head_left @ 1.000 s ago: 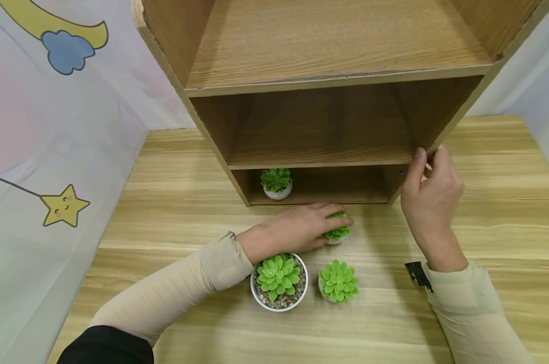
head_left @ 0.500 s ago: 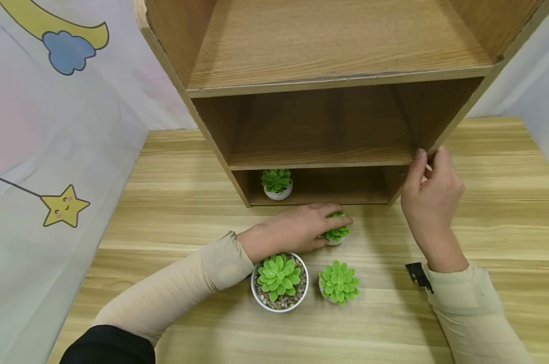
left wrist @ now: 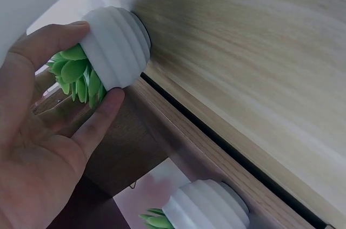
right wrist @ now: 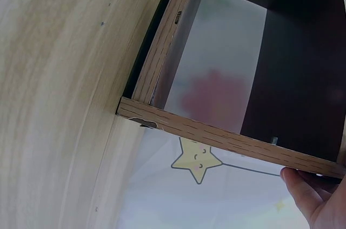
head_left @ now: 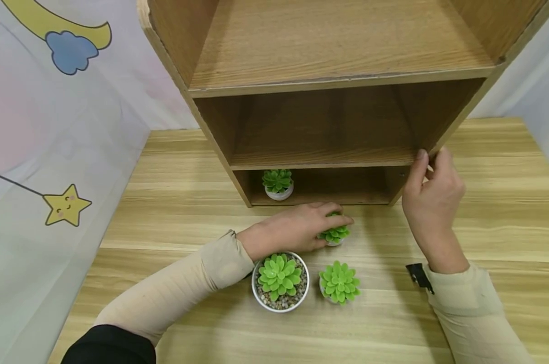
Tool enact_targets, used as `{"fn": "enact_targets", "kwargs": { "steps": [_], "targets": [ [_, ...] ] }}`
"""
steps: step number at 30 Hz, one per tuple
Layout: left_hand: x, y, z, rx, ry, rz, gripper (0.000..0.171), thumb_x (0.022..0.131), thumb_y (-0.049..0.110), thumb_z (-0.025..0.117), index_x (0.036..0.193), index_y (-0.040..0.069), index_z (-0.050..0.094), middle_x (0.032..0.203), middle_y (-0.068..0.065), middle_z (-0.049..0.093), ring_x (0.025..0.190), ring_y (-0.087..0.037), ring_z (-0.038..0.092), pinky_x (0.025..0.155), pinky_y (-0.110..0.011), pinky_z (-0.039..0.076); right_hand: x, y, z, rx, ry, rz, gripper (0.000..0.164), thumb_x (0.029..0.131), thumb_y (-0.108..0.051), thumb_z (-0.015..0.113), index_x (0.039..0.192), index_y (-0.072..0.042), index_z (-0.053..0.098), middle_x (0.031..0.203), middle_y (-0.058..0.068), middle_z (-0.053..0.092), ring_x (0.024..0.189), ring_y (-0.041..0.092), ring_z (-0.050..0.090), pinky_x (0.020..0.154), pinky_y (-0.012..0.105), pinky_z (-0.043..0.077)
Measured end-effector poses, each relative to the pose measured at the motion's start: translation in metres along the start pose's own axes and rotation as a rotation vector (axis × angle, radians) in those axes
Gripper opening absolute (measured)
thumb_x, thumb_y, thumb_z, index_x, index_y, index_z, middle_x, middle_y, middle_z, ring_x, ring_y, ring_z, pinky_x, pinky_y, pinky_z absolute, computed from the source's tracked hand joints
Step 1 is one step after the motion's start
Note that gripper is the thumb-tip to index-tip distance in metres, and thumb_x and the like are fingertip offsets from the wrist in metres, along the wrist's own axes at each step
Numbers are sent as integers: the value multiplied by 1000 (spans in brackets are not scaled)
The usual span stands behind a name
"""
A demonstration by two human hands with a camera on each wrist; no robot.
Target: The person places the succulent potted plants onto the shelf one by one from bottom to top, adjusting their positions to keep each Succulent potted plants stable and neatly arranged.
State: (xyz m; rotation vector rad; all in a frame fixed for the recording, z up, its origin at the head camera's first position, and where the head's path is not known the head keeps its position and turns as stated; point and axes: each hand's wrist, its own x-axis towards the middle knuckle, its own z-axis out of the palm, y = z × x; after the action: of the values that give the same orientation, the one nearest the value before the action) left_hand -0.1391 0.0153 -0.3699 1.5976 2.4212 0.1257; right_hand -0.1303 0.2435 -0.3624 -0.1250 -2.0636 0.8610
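In the head view my left hand (head_left: 297,227) reaches over a small potted succulent (head_left: 335,235) standing just in front of the wooden shelf unit (head_left: 347,83). The left wrist view has thumb and fingers pinching its white ribbed pot (left wrist: 118,47) near the rim, around the green leaves. The pot's base is right at the tabletop. My right hand (head_left: 433,205) grips the front edge of the shelf unit's right side panel, also seen in the right wrist view with the fingers (right wrist: 303,191) at that panel. Another small succulent (head_left: 278,184) sits at the left of the bottom compartment.
A larger succulent in a round white pot with pebbles (head_left: 280,283) stands below my left wrist. To its right is another small succulent (head_left: 340,283). The wood-grain table (head_left: 201,323) carries everything. A printed curtain (head_left: 83,131) hangs at the left.
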Motion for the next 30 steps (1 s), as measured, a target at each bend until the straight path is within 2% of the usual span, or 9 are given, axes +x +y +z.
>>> {"fn": "enact_targets", "kwargs": {
  "steps": [11, 21, 27, 29, 30],
  "targets": [
    [-3, -3, -1, -14, 37, -1, 64, 85, 28, 65, 141, 20, 36, 131, -5, 40, 115, -20, 43, 91, -30, 39, 0, 0, 0, -3, 9, 6, 30, 94, -19, 46, 87, 8, 55, 76, 18, 58, 79, 33, 62, 66, 43, 51],
    [-6, -7, -4, -20, 69, -12, 65, 84, 33, 65, 141, 20, 36, 133, -5, 40, 118, -22, 41, 97, -32, 34, 0, 0, 0, -7, 9, -1, 29, 94, -19, 46, 88, 8, 55, 76, 19, 58, 78, 33, 62, 66, 44, 51],
    [-9, -9, -7, -21, 65, -30, 67, 84, 34, 65, 142, 19, 36, 135, -6, 39, 119, -22, 41, 97, -32, 34, 0, 0, 0, -21, 10, -2, 29, 93, -19, 46, 89, 7, 56, 78, 18, 59, 79, 30, 63, 69, 31, 51],
    [-9, -9, -7, -18, 66, -39, 67, 84, 34, 66, 141, 18, 36, 135, -7, 39, 119, -22, 41, 96, -32, 34, -1, 0, 0, -22, 9, 5, 29, 93, -20, 46, 90, 7, 56, 78, 18, 60, 79, 29, 63, 69, 31, 51],
    [-9, -9, -7, -17, 64, -46, 67, 84, 34, 66, 142, 18, 36, 136, -7, 39, 119, -22, 41, 96, -32, 34, -1, 0, 0, -20, 8, 6, 29, 93, -19, 46, 89, 7, 56, 78, 18, 59, 79, 29, 63, 69, 35, 51]
  ]
}}
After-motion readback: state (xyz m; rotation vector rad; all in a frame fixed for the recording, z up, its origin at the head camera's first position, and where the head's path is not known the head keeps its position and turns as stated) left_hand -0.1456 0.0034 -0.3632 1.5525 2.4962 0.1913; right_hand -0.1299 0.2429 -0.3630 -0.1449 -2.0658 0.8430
